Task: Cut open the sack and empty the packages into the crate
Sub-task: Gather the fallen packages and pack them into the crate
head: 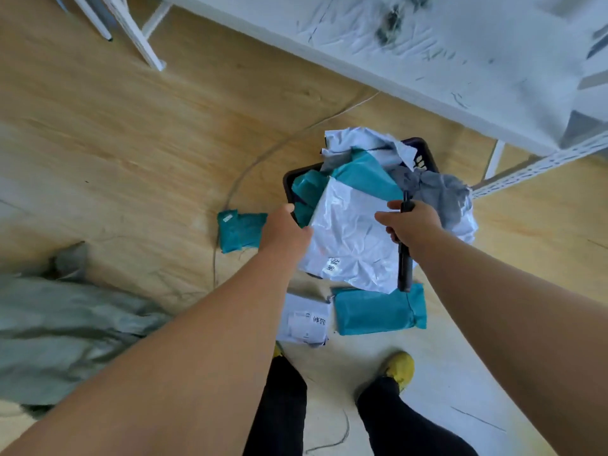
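Observation:
A dark crate [289,179] stands on the floor, heaped with white, teal and grey packages. On top lies a large white package [348,235]. My left hand [284,230] grips its left edge. My right hand [411,222] touches its right edge while holding a black cutter [404,268], which points back toward me. The emptied grey sack [65,327] lies crumpled on the floor at the left.
Three packages lie on the floor beside the crate: a teal one [240,230] to its left, another teal one [378,311] and a small white one [306,320] in front. A white table [427,60] stands behind. A cable [230,192] runs over the floor. My feet [399,370] stand below.

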{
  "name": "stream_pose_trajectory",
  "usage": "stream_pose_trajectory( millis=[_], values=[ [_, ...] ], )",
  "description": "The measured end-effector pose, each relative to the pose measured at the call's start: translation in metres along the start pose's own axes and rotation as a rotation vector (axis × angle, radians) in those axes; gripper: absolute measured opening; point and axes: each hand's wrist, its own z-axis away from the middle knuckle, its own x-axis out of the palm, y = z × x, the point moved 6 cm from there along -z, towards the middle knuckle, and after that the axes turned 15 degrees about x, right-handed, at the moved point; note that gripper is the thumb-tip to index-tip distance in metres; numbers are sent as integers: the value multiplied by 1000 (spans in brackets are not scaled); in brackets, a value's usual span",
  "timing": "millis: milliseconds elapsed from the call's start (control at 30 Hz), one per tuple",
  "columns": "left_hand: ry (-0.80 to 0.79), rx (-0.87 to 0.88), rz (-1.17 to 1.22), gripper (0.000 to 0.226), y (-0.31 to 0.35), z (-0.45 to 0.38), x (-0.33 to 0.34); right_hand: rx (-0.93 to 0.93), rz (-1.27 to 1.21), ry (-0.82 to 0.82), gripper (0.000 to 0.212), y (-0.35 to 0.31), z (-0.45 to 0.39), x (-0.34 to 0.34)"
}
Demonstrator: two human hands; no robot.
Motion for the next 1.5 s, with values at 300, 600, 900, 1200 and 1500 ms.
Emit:
stream_pose_trajectory(
  millis=[300, 600, 900, 1200, 1500],
  values=[
    [107, 133, -270, 92, -32, -94, 139, 42, 237, 387, 55, 90, -150, -26],
    [160, 403, -829, 123, -19, -193, 184, -397, 578, 416, 49, 43, -246, 2],
    [415, 515, -488, 60, 45, -196, 97, -660, 449, 585, 21, -44, -196, -28],
    [199, 685, -986, 90, 43, -170, 197, -767, 273, 480, 29, -35, -219, -23],
    [156, 580, -1161, 94, 47, -188, 276, -318, 285, 848, 36, 38, -241, -119]
  ],
)
